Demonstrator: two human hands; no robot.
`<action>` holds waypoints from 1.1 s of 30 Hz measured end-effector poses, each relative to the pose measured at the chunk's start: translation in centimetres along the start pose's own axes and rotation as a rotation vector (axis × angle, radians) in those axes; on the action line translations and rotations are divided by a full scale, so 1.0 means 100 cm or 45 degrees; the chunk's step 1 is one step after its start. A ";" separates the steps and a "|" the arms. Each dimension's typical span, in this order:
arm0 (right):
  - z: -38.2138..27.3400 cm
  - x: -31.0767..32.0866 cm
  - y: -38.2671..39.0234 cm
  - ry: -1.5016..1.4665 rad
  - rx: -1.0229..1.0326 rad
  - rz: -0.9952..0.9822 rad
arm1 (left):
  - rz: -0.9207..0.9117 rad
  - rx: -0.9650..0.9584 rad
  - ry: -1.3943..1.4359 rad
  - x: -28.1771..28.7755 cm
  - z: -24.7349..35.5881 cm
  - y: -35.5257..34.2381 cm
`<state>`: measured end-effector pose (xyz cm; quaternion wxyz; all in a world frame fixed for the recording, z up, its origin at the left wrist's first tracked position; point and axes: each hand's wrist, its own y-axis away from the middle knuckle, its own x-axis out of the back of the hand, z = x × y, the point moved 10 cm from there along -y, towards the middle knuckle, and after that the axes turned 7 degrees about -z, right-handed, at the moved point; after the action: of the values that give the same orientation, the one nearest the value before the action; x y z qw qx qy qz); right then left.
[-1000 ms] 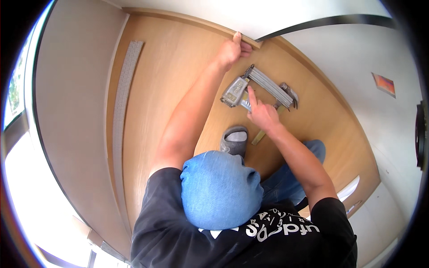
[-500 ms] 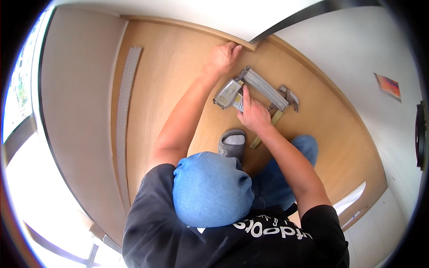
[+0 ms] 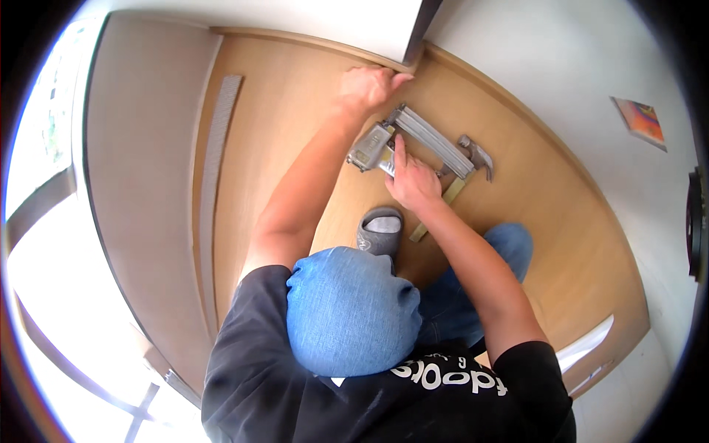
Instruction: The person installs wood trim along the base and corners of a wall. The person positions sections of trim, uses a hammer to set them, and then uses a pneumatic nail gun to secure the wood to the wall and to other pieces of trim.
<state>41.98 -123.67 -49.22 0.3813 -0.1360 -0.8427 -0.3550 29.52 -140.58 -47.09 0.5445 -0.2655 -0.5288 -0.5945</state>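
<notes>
Near the far wall corner, my left hand [image 3: 367, 88] rests against the low wooden skirting board [image 3: 310, 44]. Its fingers are curled at the board and partly hidden, while the thumb points right toward the corner. A silver nail gun [image 3: 371, 148] lies tilted just above or on the wooden floor; its handle is in my right hand [image 3: 415, 183], with the index finger stretched along beside the trigger area. The gun's long magazine [image 3: 434, 140] slants down to the right. Close beyond it is a claw hammer [image 3: 478, 157], its yellowish handle running partly behind the gun and my right hand.
A long grey ribbed strip [image 3: 218, 148] lies along the left panel [image 3: 140, 148]. My foot in a grey slipper [image 3: 379, 230] is below the gun. A colourful card [image 3: 641, 122] is on the right wall [image 3: 561, 81]. Something white [image 3: 587, 343] lies at lower right.
My left thumb has stretched out to the right at the skirting board. The nail gun and my right hand have shifted slightly up and left in the picture.
</notes>
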 end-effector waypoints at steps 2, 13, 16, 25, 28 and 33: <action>0.000 -0.001 0.002 -0.030 -0.046 -0.043 | -0.347 0.127 -0.029 -0.002 0.008 0.001; -0.019 0.003 0.016 0.134 -0.274 -0.173 | -0.351 0.536 0.033 0.025 -0.177 0.229; -0.017 0.010 0.016 0.171 -0.246 -0.099 | -0.295 0.704 0.105 0.022 -0.214 0.296; -0.048 0.001 0.021 0.316 -0.138 -0.127 | -0.387 0.769 0.332 -0.073 -0.217 0.387; -0.037 -0.003 0.021 0.337 -0.196 -0.181 | -0.406 0.625 0.304 -0.063 -0.190 0.380; -0.023 0.001 0.003 0.539 -0.040 -0.160 | -0.461 0.435 0.311 -0.113 -0.149 0.438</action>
<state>43.36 -125.11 -47.95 0.5248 -0.0116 -0.7450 -0.4116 77.02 -143.42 -46.73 0.5261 0.0025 -0.5906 -0.6119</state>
